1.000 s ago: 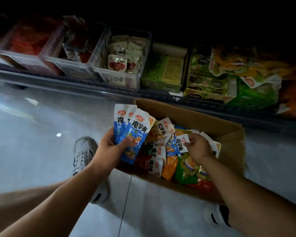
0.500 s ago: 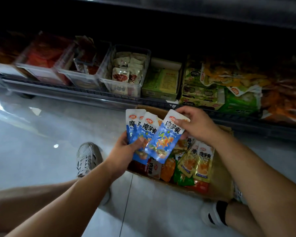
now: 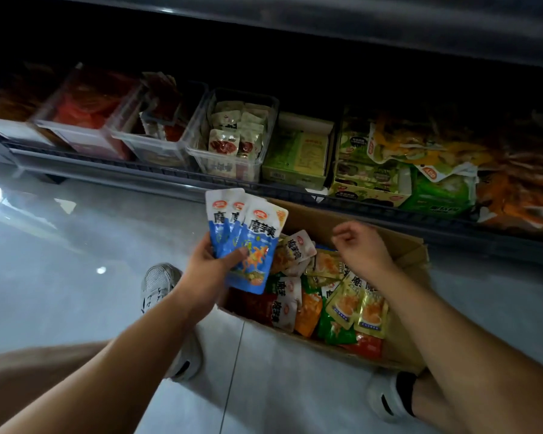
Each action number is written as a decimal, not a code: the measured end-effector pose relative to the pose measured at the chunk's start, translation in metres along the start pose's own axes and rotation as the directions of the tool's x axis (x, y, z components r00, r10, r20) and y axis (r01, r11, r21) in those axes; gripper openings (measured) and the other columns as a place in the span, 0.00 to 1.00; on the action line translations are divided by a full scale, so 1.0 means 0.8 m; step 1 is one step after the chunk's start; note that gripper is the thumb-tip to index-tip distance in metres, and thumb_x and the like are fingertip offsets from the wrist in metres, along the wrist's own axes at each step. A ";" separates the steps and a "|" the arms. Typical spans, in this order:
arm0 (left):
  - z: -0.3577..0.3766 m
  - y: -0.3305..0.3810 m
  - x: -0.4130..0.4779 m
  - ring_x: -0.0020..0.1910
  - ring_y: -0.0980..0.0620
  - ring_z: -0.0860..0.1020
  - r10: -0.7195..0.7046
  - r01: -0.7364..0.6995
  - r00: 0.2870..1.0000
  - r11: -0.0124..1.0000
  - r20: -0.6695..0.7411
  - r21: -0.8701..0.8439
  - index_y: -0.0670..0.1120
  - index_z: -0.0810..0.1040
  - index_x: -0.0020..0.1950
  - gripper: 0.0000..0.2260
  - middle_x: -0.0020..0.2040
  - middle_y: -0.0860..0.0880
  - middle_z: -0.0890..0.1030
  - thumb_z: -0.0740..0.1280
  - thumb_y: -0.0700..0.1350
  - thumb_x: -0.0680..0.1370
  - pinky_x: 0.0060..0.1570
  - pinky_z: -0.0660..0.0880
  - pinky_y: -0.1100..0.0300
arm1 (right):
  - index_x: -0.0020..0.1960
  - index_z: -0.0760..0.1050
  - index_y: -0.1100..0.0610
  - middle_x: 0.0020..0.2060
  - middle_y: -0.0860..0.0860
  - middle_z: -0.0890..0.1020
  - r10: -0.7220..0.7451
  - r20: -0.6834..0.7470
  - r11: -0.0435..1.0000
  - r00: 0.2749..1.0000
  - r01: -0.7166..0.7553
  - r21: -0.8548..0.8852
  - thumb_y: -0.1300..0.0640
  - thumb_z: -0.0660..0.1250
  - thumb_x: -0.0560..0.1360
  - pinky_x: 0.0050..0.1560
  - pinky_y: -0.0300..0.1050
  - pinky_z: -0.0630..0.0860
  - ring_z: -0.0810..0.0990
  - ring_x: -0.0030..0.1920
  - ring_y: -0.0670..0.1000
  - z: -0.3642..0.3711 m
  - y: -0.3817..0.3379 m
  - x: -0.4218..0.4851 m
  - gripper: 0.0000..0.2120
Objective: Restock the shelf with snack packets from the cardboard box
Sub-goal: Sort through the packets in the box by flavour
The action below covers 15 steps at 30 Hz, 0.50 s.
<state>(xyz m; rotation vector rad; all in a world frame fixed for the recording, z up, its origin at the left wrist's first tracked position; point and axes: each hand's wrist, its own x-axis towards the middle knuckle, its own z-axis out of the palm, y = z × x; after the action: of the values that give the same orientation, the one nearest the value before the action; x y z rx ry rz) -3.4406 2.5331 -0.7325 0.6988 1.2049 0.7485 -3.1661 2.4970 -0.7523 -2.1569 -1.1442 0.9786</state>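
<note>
Holding a fan of blue-and-white packets (image 3: 251, 242) upright, the left hand (image 3: 207, 270) has its grip clamped on their lower halves, with the thumb across the front of the nearest packet and the fingers behind the stack. The fan stands over the left end of the cardboard box (image 3: 405, 245). The right hand (image 3: 362, 249) hangs above the far middle of the box; its grip is slack, fingers loosely curled and nothing in them.

Below both hands the open box is heaped with loose snack packets (image 3: 342, 305) in yellow, green, orange, red and white, lying at all angles. The box sits on the pale tiled floor (image 3: 76, 277), just in front of the low shelf (image 3: 170, 175).

On the shelf a row of clear bins runs along the front rail. One clear bin (image 3: 242, 95), just beyond the fan, holds pale packets with a red picture, and the bins to its left hold reddish packets too blurred to make out. To its right stands a green carton (image 3: 295, 151), then stacked green and yellow bags.

A grey shoe (image 3: 160, 283) is planted left of the box, and a white shoe (image 3: 386, 399) with a dark sock sits at its near right corner
</note>
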 end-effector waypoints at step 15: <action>-0.008 -0.002 0.013 0.48 0.45 0.87 -0.066 0.065 0.997 0.997 -0.036 -0.043 0.44 0.77 0.61 0.15 0.53 0.43 0.87 0.68 0.32 0.76 0.42 0.85 0.52 | 0.80 0.55 0.53 0.79 0.52 0.59 0.023 0.419 0.817 0.908 0.225 -0.531 0.41 0.69 0.75 0.78 0.50 0.55 0.55 0.78 0.56 0.064 0.121 0.063 0.40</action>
<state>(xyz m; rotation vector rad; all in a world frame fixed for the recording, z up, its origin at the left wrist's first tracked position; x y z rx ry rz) -3.4448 2.5415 -0.7409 0.6101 1.2369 0.7328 -3.1399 2.4945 -0.8702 -2.3524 -1.9536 1.1853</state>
